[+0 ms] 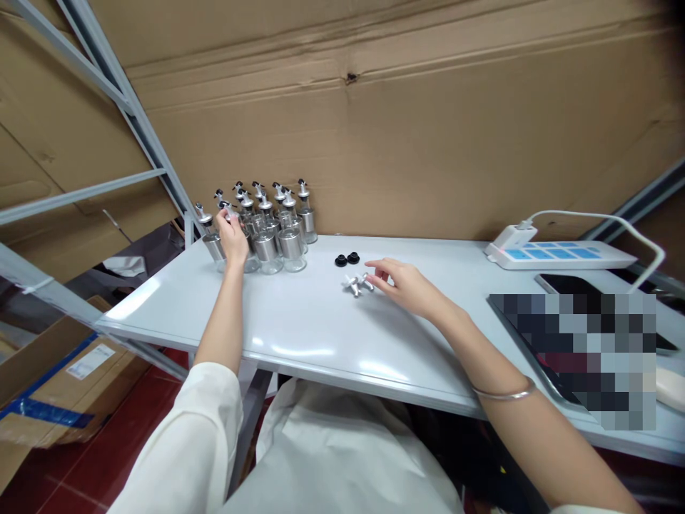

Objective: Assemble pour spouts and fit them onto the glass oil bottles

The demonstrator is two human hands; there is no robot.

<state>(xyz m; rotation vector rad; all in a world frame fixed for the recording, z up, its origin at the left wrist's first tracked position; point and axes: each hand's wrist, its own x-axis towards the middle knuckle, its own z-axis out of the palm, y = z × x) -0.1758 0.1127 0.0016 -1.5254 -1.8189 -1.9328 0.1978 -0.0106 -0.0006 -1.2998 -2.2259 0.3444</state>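
near back-left corner of surface (300, 318): bottles (292, 245), some masked by left hand (234, 240) — fingers bent in at a pourer top (225, 205), can't tell if gripping. mid-surface: right hand (402, 285), fingers loosely parted beside silvery pieces (357, 285), shapes blurred, contact unclear. toward right edge: pixelated item (583, 357).

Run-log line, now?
left hand: at pourer top, grip unclear | right hand: at silver parts, contact unclear | black pieces: two, on table
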